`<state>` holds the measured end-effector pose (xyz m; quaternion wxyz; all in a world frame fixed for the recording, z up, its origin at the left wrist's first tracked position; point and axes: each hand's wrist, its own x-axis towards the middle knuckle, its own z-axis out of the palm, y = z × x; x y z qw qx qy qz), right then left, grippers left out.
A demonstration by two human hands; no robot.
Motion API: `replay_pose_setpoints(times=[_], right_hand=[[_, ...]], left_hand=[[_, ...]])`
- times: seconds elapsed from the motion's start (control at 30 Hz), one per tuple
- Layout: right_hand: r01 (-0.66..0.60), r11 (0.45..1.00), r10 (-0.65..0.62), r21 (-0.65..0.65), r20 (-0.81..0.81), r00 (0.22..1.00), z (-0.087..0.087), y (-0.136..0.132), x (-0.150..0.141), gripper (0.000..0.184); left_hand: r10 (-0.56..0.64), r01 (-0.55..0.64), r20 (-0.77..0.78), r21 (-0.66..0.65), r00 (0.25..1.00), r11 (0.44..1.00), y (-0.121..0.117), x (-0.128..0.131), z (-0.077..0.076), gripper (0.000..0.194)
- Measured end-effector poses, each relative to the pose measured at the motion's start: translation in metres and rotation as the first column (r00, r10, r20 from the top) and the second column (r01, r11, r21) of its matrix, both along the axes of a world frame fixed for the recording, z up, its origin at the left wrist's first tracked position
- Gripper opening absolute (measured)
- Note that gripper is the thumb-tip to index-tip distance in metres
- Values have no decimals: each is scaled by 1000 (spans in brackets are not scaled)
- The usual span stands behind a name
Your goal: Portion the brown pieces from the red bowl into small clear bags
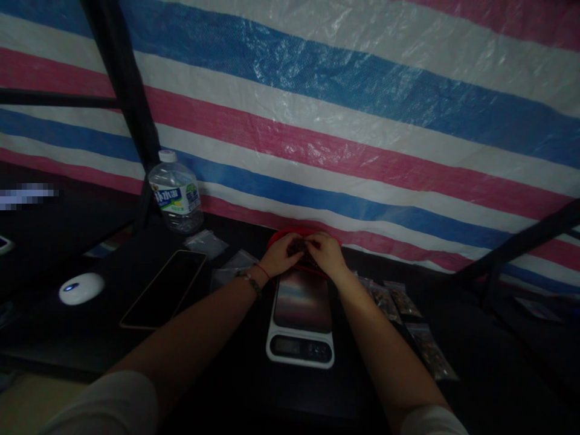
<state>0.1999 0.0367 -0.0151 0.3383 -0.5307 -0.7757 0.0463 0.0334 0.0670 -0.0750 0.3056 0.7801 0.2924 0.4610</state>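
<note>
Both of my hands meet over a red bowl point(281, 237) at the back of the dark table. My left hand point(283, 256) and my right hand point(327, 254) have curled fingers that dig into small dark pieces point(299, 246) heaped in the bowl. What the fingers hold is too dim to make out. A white kitchen scale point(301, 317) with a shiny plate lies just in front of the bowl, between my forearms. A bead bracelet and a red string circle my left wrist.
A water bottle point(176, 192) stands at the back left. A dark phone point(165, 289) and a white mouse point(81, 288) lie left of the scale. Several small filled plastic bags point(410, 320) lie to the right, empty ones point(207, 243) to the left. A striped tarp point(344, 109) hangs behind.
</note>
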Motion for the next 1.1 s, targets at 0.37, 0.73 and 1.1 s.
replay_pose_setpoints(times=[0.37,0.73,1.1], right_hand=[[21,1000,-21,-4,-2,1000,-2,1,2,22],[184,927,-21,-326,446,895,-3,-3,1,26],[214,917,-24,-337,489,872,-12,3,5,28]], left_hand=[[24,-24,-11,13,1000,1000,-1,-1,1,39],[276,-270,-38,111,960,956,5,-1,1,49],[265,-252,-126,109,956,961,5,-2,2,37]])
